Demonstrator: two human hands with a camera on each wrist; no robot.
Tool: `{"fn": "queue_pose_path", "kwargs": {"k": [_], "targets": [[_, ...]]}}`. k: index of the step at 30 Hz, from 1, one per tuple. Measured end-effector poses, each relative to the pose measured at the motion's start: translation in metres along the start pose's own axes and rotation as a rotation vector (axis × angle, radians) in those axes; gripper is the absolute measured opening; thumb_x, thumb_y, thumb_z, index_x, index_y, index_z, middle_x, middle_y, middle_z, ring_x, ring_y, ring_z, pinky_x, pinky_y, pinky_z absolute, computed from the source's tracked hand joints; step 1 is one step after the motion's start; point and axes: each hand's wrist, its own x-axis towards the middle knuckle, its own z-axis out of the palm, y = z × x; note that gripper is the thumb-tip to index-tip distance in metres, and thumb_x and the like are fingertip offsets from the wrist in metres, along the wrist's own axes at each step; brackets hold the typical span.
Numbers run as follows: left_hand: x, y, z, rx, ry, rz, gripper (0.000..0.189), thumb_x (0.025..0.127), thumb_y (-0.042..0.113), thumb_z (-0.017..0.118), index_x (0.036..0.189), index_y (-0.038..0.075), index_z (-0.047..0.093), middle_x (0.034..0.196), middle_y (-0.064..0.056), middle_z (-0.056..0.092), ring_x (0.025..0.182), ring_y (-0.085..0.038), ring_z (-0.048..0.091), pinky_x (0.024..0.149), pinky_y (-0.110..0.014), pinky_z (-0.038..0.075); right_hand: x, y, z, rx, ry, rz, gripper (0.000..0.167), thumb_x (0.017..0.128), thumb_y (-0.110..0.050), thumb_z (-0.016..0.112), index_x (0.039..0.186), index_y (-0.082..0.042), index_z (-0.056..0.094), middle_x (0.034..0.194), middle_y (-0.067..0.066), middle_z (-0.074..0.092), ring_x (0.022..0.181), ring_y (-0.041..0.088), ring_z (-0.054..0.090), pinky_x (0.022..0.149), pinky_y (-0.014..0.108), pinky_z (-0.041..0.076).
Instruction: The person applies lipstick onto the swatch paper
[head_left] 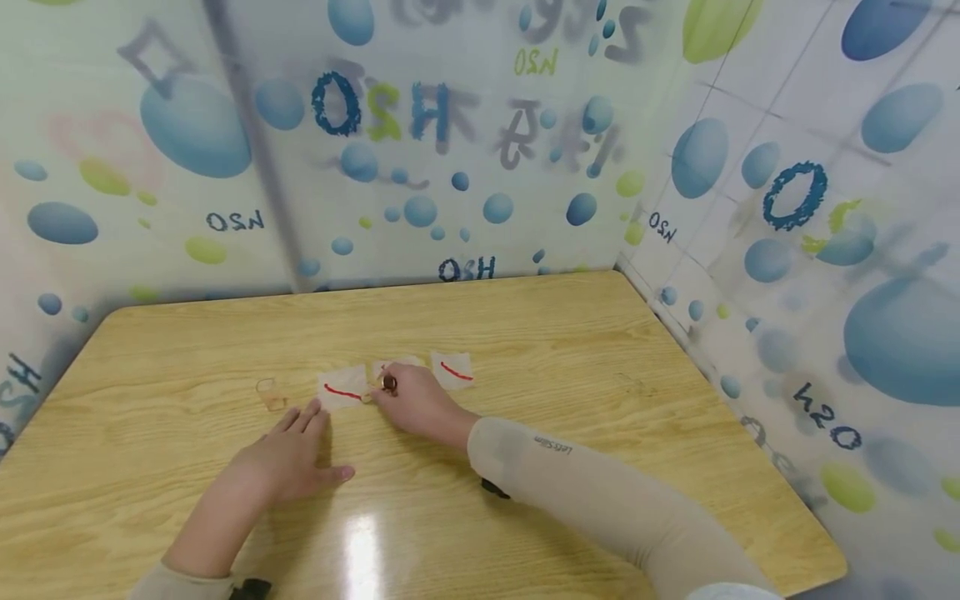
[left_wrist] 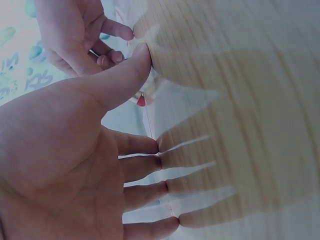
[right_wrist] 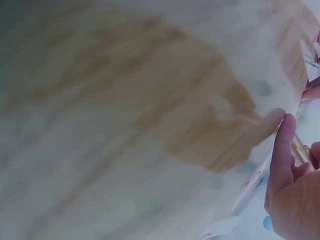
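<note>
White paper slips (head_left: 345, 379) lay on the surface (head_left: 562, 333); our right hand (head_left: 414, 402) pinched a red-tipped pen (head_left: 388, 382) by the middle one (head_left: 407, 363), our left hand (head_left: 288, 461) spread its fingertips near the left one. Unpinned, a slip could have skidded under a stroke.

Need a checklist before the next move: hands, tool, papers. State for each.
1. Right hand grips tool: ok.
2. Left hand clear of left paper: not ok, a fingertip is at its near corner.
3. Left paper has a red stroke: ok.
4. Right paper has a red stroke: ok.
5. Middle paper fully visible: not ok, right hand covers part of it in the head view.
6. Tool tip touching paper: cannot tell.
</note>
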Motion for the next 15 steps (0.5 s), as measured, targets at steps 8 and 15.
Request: {"fn": "queue_pose_path", "kwargs": {"k": [8, 15], "targets": [[0.001, -0.003, 0.001, 0.002, 0.019, 0.004, 0.111, 0.094, 0.063, 0.072, 0.159, -0.016, 0.029, 0.171, -0.038, 0.016, 0.153, -0.066, 0.021, 0.117, -0.079, 0.033, -0.003, -0.001, -0.002, 0.065, 0.013, 0.012, 0.018, 0.106, -0.029, 0.067, 0.096, -0.016, 0.061, 0.079, -0.003, 0.054, 0.068, 0.009, 0.046, 0.062, 0.023, 0.04], [0.002, -0.003, 0.002, -0.007, 0.019, -0.017, 0.116, 0.091, 0.067, 0.073, 0.16, -0.015, 0.028, 0.171, -0.038, 0.017, 0.153, -0.064, 0.022, 0.112, -0.081, 0.036, -0.01, -0.01, -0.009, 0.101, 0.004, -0.004, 0.02, 0.108, -0.032, 0.064, 0.116, -0.014, 0.067, 0.087, -0.002, 0.061, 0.069, 0.009, 0.051, 0.062, 0.022, 0.044]]}}
